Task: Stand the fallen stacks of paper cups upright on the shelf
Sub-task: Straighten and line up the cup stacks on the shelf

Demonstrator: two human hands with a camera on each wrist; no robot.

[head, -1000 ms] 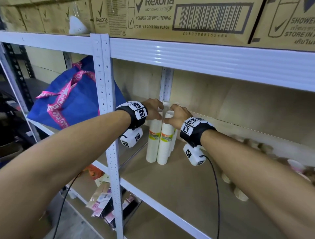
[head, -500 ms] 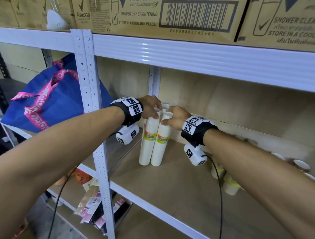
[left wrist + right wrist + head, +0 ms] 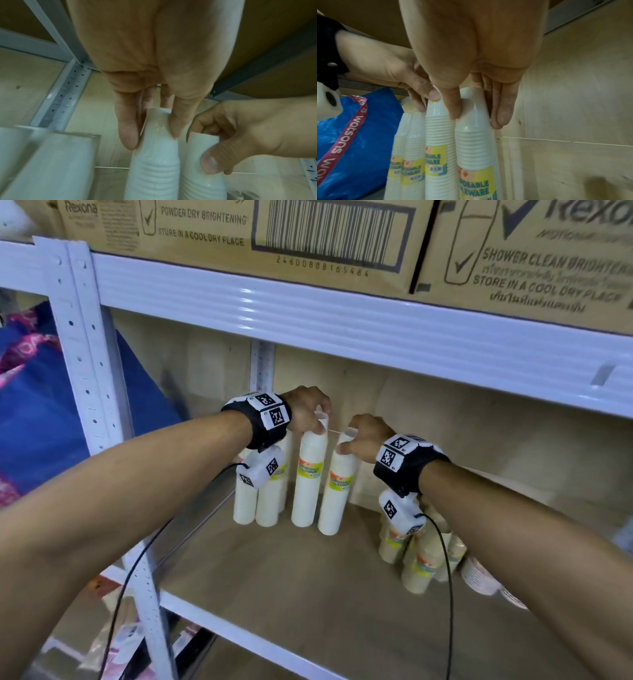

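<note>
2 tall white plastic-wrapped stacks of paper cups with yellow labels stand upright on the pale wooden shelf board, side by side near the white perforated rear upright post. The left hand pinches the top of the stack nearer the post between thumb and fingers; in the left wrist view the thumb and a finger press on opposite sides of its narrow end. The right hand grips the top of the stack farther from the post the same way, its thumb on one side and the fingers on the other. The 2 held stacks are almost touching.

More upright white cup stacks stand just beside them, nearer the front-left of the post and partly behind the left wrist camera. Well to the right of the post, below the right forearm, beige cup stacks stand close together. A blue bag with pink straps sits on the far side of the post, and brown Rexona cartons rest on the shelf above.
</note>
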